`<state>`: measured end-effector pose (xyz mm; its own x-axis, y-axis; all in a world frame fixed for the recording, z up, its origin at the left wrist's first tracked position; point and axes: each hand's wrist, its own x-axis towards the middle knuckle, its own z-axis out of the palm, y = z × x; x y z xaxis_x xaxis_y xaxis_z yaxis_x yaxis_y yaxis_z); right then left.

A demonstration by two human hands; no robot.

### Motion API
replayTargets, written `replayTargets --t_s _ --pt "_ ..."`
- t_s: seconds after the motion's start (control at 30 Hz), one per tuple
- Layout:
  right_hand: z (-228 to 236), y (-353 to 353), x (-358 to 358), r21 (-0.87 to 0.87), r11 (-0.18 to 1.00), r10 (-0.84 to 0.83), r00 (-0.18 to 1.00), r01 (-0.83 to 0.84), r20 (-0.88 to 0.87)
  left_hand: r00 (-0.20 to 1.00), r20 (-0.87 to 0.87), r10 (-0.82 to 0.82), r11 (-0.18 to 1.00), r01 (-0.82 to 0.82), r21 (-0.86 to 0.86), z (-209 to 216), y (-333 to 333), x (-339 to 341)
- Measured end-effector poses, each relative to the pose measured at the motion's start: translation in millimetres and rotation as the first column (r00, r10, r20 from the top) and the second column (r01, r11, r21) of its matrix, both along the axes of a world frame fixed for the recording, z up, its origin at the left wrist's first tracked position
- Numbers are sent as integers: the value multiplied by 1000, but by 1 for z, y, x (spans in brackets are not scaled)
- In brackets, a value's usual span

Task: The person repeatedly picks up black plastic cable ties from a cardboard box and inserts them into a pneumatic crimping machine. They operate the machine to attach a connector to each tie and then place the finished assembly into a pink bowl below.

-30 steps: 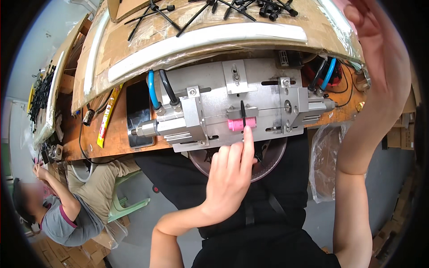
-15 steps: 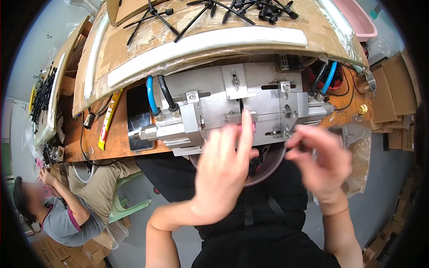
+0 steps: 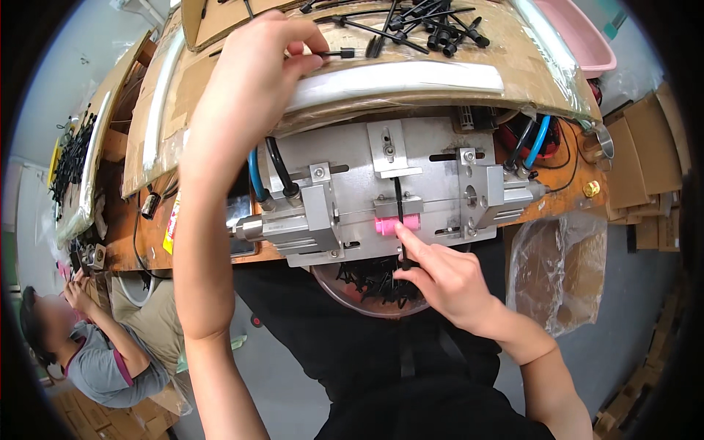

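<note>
Bright, fairly even light leaves a soft sheen on the metal plate (image 3: 440,180) beyond the right hand (image 3: 451,282), the left hand (image 3: 257,66) looks slightly soft, and far outward of both, edges bend into black.

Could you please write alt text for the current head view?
A person's right hand touches a black rod lying across a pink block on a metal fixture; the left hand is at another rod over cardboard.

A small-parts workshop
Metal fixture (image 3: 436,176) with hoses (image 3: 542,137) on a wooden table (image 3: 121,238) — stacked cardboard boxes (image 3: 649,147), a co-worker (image 3: 117,367) seated at left.
</note>
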<state>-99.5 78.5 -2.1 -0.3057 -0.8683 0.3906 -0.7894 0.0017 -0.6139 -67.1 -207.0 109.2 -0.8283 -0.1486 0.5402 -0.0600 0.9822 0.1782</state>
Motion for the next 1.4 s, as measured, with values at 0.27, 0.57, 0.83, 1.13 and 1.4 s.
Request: replayTargets --t_s 0.27,0.57,0.83,1.13,1.4 --pt "123 -115 -89 -295 951 -266 731 92 -629 995 -65 78 995 -82 -56 -8 33 8" --pt "218 -174 -82 403 878 -265 963 258 -42 970 -214 115 986 -85 143 -51 132 92" --pt "214 -73 -84 -185 981 75 796 48 600 958 230 171 972 -203 121 -108 198 89" --pt "116 -5 -56 -397 895 -80 948 205 310 941 322 103 977 -157 147 -86 188 82" --pt "6 15 3 -149 986 -78 997 73 -25 934 -241 263 924 -315 -215 -12 5 15"
